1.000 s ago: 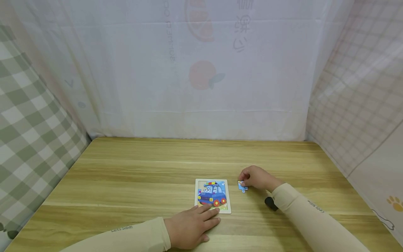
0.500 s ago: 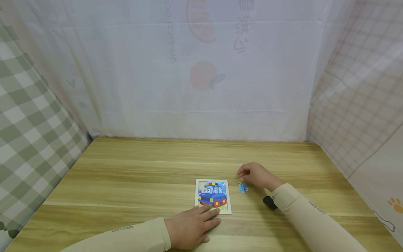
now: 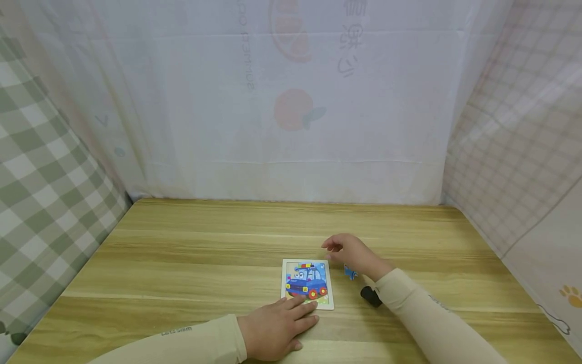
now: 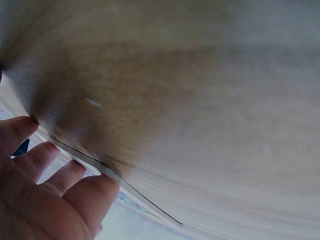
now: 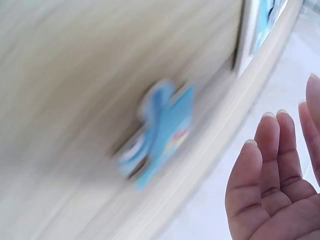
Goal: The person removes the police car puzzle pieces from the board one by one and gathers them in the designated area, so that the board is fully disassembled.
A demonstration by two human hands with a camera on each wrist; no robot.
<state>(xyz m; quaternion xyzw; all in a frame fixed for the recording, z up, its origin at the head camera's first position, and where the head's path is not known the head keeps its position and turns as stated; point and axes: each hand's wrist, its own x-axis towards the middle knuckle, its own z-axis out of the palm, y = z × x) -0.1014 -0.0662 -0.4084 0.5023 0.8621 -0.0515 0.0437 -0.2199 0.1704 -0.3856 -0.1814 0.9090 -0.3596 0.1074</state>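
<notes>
A jigsaw puzzle (image 3: 306,281) of a blue cartoon car lies on the table in a pale square frame. My left hand (image 3: 278,328) rests with spread fingers on the near edge of it; in the left wrist view the fingertips (image 4: 102,187) touch the frame's edge (image 4: 150,204). A loose blue puzzle piece (image 3: 349,273) lies to the right of the frame, partly covered by my right hand (image 3: 352,254) in the head view. That hand hovers by the frame's far right corner, its fingers loosely bent and holding nothing. The piece (image 5: 167,125) looks blurred in the right wrist view.
A wood-grain table (image 3: 204,247) stretches around the puzzle. A white printed curtain (image 3: 204,126) hangs along its far edge, with checked cloth (image 3: 36,167) at the left side. Close below the right wrist is a small black object (image 3: 371,297).
My right hand has let go of the loose puzzle piece and moved left toward the frame's far corner. The piece stays on the table. My left hand has not moved.
</notes>
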